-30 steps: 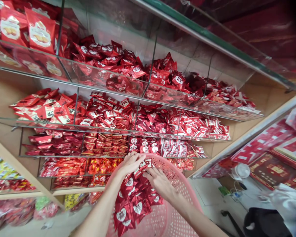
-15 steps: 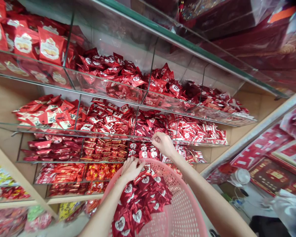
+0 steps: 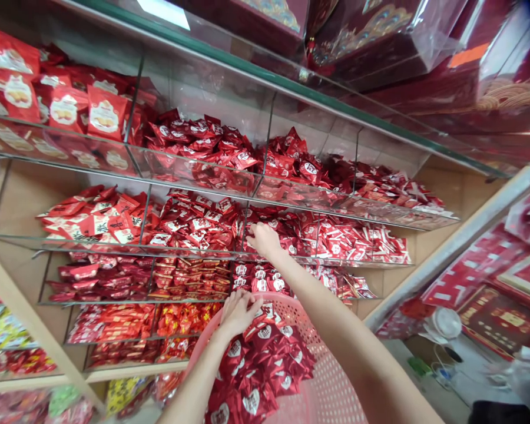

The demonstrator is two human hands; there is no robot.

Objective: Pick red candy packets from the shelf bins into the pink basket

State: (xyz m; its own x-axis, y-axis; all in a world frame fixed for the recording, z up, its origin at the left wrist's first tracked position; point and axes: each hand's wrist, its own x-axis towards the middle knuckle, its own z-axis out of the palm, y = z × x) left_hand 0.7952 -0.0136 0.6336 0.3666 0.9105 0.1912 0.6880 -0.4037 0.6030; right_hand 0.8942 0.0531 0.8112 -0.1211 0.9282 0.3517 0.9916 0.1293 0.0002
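Note:
My left hand [image 3: 239,316] is curled over the near-shelf rim of a pink perforated plastic basket [image 3: 338,371]. Inside the basket lies a heap of dark red foil packets [image 3: 251,402] with white heart-shaped labels. My right hand [image 3: 265,240] is over the front edge of a shelf compartment, its fingers bent together above small dark red packets [image 3: 287,227]. Whatever those fingers hold, if anything, is hidden. Just below that hand, another compartment has packets with white labels [image 3: 260,284].
Glass-fronted shelves [image 3: 194,176] with dividers hold red snack packets in tiers. Larger red packets [image 3: 107,112] fill the upper left. Dark red boxes [image 3: 393,41] sit on the glass shelf above. A wooden side panel [image 3: 459,241] bounds the right; a white cup-like object [image 3: 444,324] stands beyond it.
My right hand has moved left and slightly up, in over the compartment of dark red packets. My left hand stays on the basket rim. The view has shifted slightly.

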